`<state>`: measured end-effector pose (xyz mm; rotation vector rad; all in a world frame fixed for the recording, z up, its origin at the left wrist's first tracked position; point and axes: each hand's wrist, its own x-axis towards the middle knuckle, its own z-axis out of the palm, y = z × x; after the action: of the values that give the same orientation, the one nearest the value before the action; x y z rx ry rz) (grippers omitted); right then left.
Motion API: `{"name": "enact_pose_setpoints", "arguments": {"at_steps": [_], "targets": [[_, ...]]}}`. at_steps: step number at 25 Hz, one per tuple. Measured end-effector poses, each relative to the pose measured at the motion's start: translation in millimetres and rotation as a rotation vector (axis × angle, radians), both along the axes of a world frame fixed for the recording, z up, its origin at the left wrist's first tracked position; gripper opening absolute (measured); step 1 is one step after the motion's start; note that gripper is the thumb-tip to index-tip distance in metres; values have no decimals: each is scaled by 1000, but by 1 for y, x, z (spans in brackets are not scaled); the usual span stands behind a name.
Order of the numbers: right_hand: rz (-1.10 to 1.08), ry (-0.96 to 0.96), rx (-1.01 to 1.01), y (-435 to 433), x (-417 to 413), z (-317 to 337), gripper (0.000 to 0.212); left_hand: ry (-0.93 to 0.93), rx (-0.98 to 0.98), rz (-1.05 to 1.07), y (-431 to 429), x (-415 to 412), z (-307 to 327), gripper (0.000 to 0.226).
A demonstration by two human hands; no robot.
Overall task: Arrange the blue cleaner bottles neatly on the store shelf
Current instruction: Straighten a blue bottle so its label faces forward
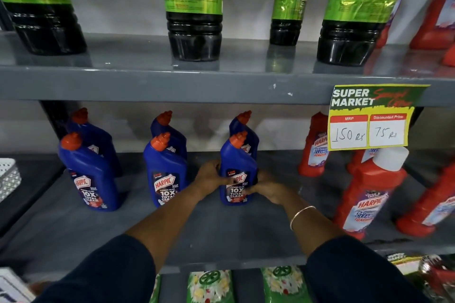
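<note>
Both hands close on a blue cleaner bottle [235, 174] standing upright at the centre of a grey store shelf [221, 229]. The left hand [211, 176] presses its side at 9 o'clock, thumb laid across the label; the right hand [267, 189] cups it at 3 o'clock, its fingers [248, 190] curled against the lower label. A thin bangle [301, 216] circles the right wrist, and dark sleeves [110, 275] fill the bottom of the frame.

A second blue bottle [246, 130] stands directly behind the held one, mostly hidden by it. Toward 9 o'clock, two more pairs [165, 167] [89, 172] stand front to back, well apart. Toward 3 o'clock are red cleaner bottles [369, 192], several leaning. A yellow price card [369, 118] hanging from the upper shelf [172, 83] covers part of them. Dark bottles with green labels [194, 7] line the upper shelf, tops cut off. A white perforated basket [8, 177] is cropped at the left edge. Green packets [211, 285] below are partly blocked by the arms.
</note>
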<state>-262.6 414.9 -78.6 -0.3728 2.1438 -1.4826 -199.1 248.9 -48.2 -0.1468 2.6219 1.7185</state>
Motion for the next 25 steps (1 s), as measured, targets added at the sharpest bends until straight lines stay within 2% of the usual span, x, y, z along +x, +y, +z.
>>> {"name": "enact_pose_setpoints", "arguments": {"at_steps": [3,7,13,16,18,20,21,23,25], "targets": [[-18,41,23,2,8,-3,60,-106,-28,-63,-1,10,-23,56],[-24,26,44,11,28,1,54,-97,-251,-30,3,19,-34,52],[1,20,102,34,67,2,57,-156,-323,-80,25,52,-27,52],[44,102,258,41,78,3,56,-151,-295,-64,26,63,-31,56],[55,72,511,45,78,2,57,-164,-274,-61,21,68,-33,55],[146,-112,765,42,84,13,38,-172,-338,38,9,76,-32,43],[246,-229,843,32,88,19,29,-174,-345,154,-3,81,-33,37],[402,-346,870,-2,100,31,25,-192,-291,415,-30,94,-32,38],[442,-285,758,-52,112,34,19,-178,-257,604,-63,105,-29,38]]}}
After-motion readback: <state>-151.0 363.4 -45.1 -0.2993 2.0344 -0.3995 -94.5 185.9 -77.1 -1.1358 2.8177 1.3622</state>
